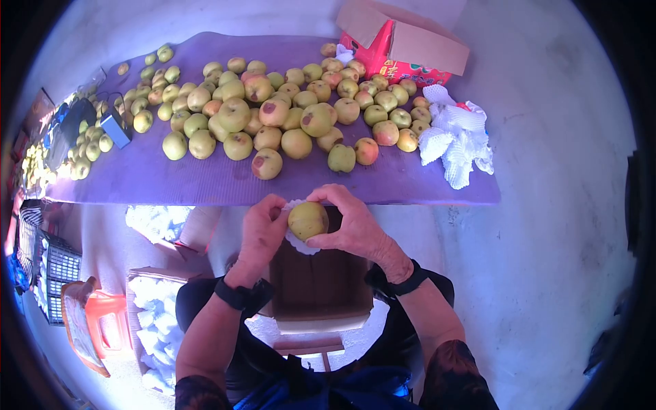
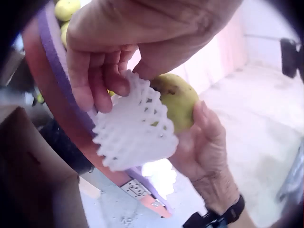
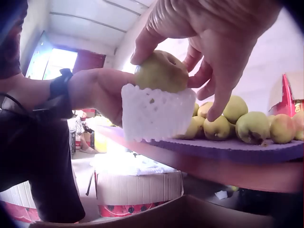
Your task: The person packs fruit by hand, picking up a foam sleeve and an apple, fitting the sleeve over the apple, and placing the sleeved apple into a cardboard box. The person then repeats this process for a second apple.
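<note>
A yellow-green apple [image 1: 308,221] is between both hands, just off the front edge of the table. My right hand [image 1: 357,229] grips it with thumb and fingers spread around its side. My left hand [image 1: 262,231] pinches the rim of a white foam fruit net [image 2: 135,130]. In the right wrist view the lower part of the apple [image 3: 162,72] sits in the mouth of the net [image 3: 156,116], while its upper part stands out bare. Brown marks show on the skin of the apple [image 2: 180,102] in the left wrist view.
Many apples [image 1: 234,115] lie across the purple-covered table [image 1: 225,181]. Foam nets [image 1: 458,137] are heaped at its right end, before a red carton [image 1: 403,51]. Below the hands an open carton [image 1: 321,280] stands between the knees. Boxes of white nets [image 1: 157,321] and an orange stool [image 1: 109,318] are at left.
</note>
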Demonstrator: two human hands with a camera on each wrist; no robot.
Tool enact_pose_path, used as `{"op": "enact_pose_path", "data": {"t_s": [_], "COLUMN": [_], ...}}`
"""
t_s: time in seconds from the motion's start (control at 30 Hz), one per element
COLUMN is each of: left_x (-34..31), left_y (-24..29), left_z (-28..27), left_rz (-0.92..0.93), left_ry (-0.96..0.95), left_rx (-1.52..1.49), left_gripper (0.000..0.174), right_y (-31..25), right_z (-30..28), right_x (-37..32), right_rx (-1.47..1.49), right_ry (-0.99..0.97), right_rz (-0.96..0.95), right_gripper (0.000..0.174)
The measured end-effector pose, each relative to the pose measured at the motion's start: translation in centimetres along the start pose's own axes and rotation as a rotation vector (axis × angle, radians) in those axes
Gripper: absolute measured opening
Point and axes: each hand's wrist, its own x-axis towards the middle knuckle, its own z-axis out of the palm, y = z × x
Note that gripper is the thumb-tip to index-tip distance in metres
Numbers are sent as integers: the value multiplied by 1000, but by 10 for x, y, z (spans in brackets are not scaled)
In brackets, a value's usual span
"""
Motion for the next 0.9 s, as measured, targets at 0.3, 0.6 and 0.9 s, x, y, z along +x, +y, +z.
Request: {"op": "enact_pose_path", "data": {"t_s": [0.3,0.6,0.9], "left_x": [-4,-8,-4], "left_y": [15,10,12], "left_z": [0,-3,-4], "left_rz": [-226,-13,-39], "left_ry": [-60,-93,-271], "left_rx": [-581,-101,-69], "left_gripper": [15,21,74], "right_y": [5,11,8], "right_z": [3,14,18], "right_x": [-4,-7,-4], "right_rx": [47,-294,-187], "right_ry": [-40,-32,-76], "right_rz": [94,-33,-130], "right_gripper": [61,60,59]}}
